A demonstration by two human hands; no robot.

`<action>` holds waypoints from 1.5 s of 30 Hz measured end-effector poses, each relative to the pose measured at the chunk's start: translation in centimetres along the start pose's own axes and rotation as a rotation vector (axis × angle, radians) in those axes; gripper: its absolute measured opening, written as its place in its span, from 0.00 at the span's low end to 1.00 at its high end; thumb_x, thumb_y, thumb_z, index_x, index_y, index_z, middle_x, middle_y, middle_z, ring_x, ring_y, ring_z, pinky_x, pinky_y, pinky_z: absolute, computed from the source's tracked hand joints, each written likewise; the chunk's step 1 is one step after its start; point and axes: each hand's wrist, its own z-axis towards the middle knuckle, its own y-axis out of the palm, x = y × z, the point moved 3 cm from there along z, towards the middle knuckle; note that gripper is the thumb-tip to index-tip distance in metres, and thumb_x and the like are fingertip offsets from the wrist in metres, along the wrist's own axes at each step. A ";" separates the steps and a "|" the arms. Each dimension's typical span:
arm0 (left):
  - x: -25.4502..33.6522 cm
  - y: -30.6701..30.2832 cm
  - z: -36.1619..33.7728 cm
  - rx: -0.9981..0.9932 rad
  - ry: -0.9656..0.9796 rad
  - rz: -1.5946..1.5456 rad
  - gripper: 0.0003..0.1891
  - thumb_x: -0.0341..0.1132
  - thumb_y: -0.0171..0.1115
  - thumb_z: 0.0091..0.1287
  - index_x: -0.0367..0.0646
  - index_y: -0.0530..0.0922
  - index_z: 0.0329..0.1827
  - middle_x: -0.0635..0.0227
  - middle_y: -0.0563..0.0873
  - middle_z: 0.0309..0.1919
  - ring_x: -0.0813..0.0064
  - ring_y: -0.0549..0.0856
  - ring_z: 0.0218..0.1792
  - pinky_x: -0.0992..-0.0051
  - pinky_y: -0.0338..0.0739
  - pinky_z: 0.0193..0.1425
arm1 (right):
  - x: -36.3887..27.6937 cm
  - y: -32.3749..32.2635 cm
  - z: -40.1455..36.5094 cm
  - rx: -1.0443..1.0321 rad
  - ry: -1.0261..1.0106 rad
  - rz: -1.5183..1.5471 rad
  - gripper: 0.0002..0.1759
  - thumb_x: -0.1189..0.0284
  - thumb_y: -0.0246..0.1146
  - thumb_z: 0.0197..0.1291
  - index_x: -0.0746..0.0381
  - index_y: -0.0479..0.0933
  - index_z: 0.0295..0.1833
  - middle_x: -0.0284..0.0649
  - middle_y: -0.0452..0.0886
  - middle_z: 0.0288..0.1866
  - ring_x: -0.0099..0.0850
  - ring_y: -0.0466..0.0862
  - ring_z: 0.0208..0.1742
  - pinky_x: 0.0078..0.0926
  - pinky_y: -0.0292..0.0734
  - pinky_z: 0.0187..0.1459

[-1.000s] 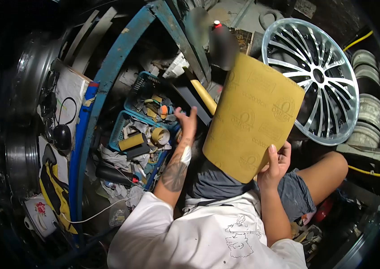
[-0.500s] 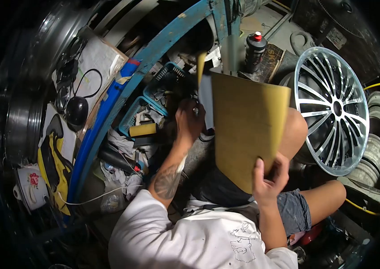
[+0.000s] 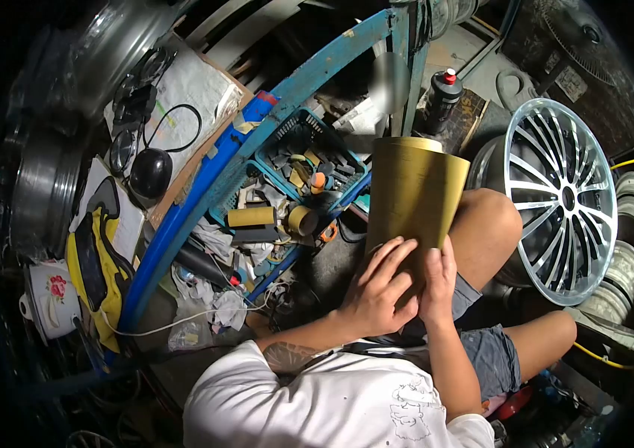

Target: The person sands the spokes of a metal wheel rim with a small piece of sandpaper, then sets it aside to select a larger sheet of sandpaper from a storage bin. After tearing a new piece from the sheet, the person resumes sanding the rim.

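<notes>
A gold-yellow sheet of sandpaper stands curled in front of my knees, its top edge bent round. Low on the sheet, my left hand presses its fingers against the near face. My right hand grips the lower right edge, thumb upward. The fingertips behind the paper are hidden. To the left, a teal basket holds sanding scraps and small blocks. A yellow roll and a shorter yellow roll lie near it.
A spoked alloy wheel leans at the right beside my knee. A black bottle with a red cap stands behind. A blue curved metal frame crosses the left. Beyond it are a white floral pot and a yellow-black bag.
My left hand has left the basket area and come onto the sheet beside my right hand. The sheet, flatter before, is now curled. The view has shifted slightly.
</notes>
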 end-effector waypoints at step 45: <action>-43.9 -28.1 -13.2 0.597 -1.092 0.262 0.23 0.42 0.69 0.68 0.37 0.83 0.61 0.43 0.88 0.56 0.45 0.87 0.57 0.53 0.80 0.64 | 1.0 1.7 2.9 -0.928 0.482 -0.390 0.23 0.69 0.68 0.74 0.67 0.77 0.69 0.45 0.92 0.42 0.29 0.90 0.34 0.28 0.81 0.36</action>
